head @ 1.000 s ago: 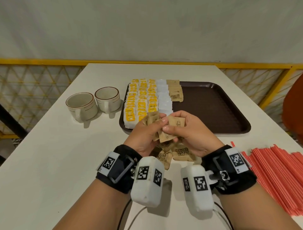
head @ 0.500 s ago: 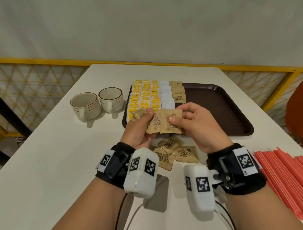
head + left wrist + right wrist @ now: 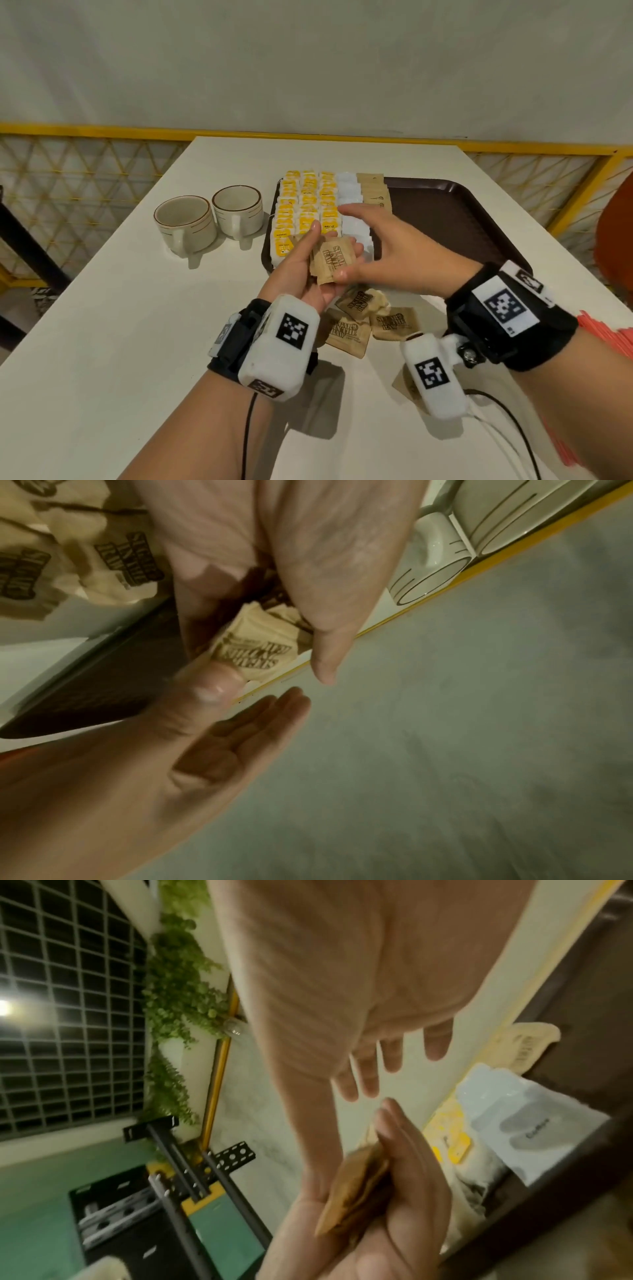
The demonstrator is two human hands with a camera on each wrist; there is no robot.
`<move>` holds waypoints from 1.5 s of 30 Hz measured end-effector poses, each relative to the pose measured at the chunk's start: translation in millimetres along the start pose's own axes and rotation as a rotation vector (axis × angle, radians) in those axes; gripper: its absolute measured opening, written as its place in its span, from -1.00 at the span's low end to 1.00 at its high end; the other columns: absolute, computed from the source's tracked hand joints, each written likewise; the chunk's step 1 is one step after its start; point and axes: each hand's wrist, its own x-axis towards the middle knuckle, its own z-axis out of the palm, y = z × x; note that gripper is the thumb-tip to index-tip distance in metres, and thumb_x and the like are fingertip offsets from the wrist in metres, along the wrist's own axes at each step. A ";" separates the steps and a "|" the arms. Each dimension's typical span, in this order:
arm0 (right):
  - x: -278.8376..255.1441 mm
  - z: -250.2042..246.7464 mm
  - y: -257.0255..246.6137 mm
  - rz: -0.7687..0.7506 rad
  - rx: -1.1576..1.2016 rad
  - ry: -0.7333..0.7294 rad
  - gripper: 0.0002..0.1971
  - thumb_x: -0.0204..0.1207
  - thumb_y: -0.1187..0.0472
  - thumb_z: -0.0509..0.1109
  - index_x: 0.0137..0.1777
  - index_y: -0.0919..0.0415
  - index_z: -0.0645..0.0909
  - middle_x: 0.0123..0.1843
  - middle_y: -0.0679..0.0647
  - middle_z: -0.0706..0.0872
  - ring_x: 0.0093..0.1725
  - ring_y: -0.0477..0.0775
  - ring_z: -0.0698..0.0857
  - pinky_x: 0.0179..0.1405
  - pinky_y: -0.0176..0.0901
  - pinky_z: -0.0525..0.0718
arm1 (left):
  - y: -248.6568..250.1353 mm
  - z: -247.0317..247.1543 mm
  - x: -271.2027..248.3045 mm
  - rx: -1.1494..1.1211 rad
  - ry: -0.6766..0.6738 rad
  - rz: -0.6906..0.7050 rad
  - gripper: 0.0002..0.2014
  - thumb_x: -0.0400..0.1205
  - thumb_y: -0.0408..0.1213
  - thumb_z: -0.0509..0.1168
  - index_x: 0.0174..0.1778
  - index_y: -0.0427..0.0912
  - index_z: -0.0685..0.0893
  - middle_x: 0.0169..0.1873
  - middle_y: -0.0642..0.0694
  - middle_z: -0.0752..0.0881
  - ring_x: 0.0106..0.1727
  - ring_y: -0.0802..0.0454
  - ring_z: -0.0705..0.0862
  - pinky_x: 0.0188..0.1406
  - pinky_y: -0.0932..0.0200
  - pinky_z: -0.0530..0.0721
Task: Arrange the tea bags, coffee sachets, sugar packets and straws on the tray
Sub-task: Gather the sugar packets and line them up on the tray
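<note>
My left hand (image 3: 308, 253) is palm up and grips a small stack of brown sugar packets (image 3: 332, 260) just above the near left corner of the brown tray (image 3: 445, 219). My right hand (image 3: 387, 246) has its fingers spread straight over the tray, and its thumb touches the stack's near edge. The left wrist view shows the same stack (image 3: 253, 647) between my thumb and fingers. On the tray lie rows of yellow tea bags (image 3: 301, 212), white sachets (image 3: 349, 205) and a column of sugar packets (image 3: 373, 192). Three loose sugar packets (image 3: 363, 318) lie on the table under my wrists.
Two cream cups (image 3: 185, 219) (image 3: 238, 209) stand on the white table left of the tray. A pile of red straws (image 3: 609, 339) lies at the right edge. The tray's right half is bare. A yellow railing (image 3: 102, 130) runs behind the table.
The fanned packets are gathered into one stack in my left hand, which has turned palm up. My right hand has let go of them and spread its fingers. Both hands moved toward the tray.
</note>
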 end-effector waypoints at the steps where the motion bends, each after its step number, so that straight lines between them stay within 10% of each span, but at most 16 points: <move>1: 0.0 -0.2 -2.0 -0.013 -0.096 -0.090 0.04 0.29 -0.11 0.61 0.68 -0.03 0.07 0.67 -0.07 0.19 0.64 -0.10 0.10 0.60 -0.15 0.12 | -0.4 1.7 -1.1 -0.011 -0.009 -0.022 -0.61 0.54 0.00 0.31 0.09 -0.25 0.61 -0.03 -0.33 0.72 -0.06 -0.19 0.77 -0.10 -0.13 0.77; 6: 10.7 8.0 -3.5 -0.110 -0.418 -0.201 0.15 0.22 -0.18 0.64 0.69 0.03 0.02 0.63 -0.03 0.25 0.63 -0.01 0.19 0.60 0.06 0.20 | -3.4 8.5 -7.6 0.019 -0.077 -0.099 -0.33 0.55 0.31 0.14 0.28 -0.20 0.66 0.13 -0.28 0.75 0.08 -0.21 0.77 0.06 -0.19 0.69; 10: 16.2 -0.8 -1.8 -0.140 -0.255 -0.288 -0.04 0.24 0.06 0.69 0.60 0.03 0.26 0.46 -0.12 0.43 0.32 -0.25 0.41 0.28 -0.54 0.34 | -3.2 12.9 -9.3 0.087 -0.028 -0.155 -0.21 0.50 0.46 -0.02 0.05 -0.21 0.72 -0.07 -0.30 0.80 -0.11 -0.22 0.80 -0.19 -0.18 0.75; 14: 17.5 -0.5 -0.3 -0.198 -0.216 -0.305 -0.16 0.30 0.16 0.66 0.54 0.05 0.31 0.32 -0.11 0.50 0.14 -0.32 0.46 0.06 -0.67 0.38 | -5.9 11.7 -5.5 0.198 0.063 -0.171 -0.22 0.46 0.51 -0.05 0.04 -0.14 0.68 -0.17 -0.27 0.82 -0.11 -0.26 0.79 0.03 -0.31 0.65; 26: 9.2 1.6 17.6 -0.108 0.075 -0.221 -0.51 0.37 0.25 0.59 0.20 0.00 0.43 0.00 -0.04 0.64 -0.05 -0.11 0.64 0.01 -0.15 0.63 | -3.9 7.3 -5.8 0.249 0.034 -0.210 -0.07 0.45 0.55 -0.19 0.05 -0.24 0.70 -0.06 -0.32 0.80 -0.10 -0.29 0.77 -0.04 -0.33 0.66; 30: 4.7 0.1 25.1 -0.041 0.290 -0.235 -0.52 0.39 0.34 0.58 0.24 0.12 0.46 0.12 0.18 0.67 0.13 0.16 0.68 0.20 0.04 0.64 | -4.5 8.0 -4.4 0.214 0.038 -0.214 -0.06 0.45 0.54 -0.19 0.04 -0.27 0.70 -0.08 -0.34 0.80 -0.14 -0.27 0.79 -0.12 -0.24 0.73; 39: -0.3 -2.9 29.6 -0.094 0.406 -0.226 -0.48 0.42 0.43 0.53 0.32 0.10 0.47 0.38 0.05 0.61 0.35 -0.05 0.63 0.37 -0.12 0.60 | -7.5 11.7 -8.7 0.216 -0.008 -0.254 -0.07 0.48 0.51 -0.16 0.02 -0.31 0.72 -0.08 -0.38 0.76 -0.24 -0.31 0.79 -0.30 -0.04 0.78; 45: 13.7 -28.9 9.8 -0.256 -0.122 -0.532 -0.29 0.30 0.40 0.60 0.36 -0.18 0.48 0.59 -0.20 0.24 0.51 -0.31 0.26 0.40 -0.62 0.26 | -11.1 15.9 -11.9 0.123 -0.051 -0.359 -0.04 0.44 0.53 -0.07 0.29 -0.34 0.56 0.13 -0.44 0.66 0.02 -0.36 0.69 -0.28 -0.18 0.76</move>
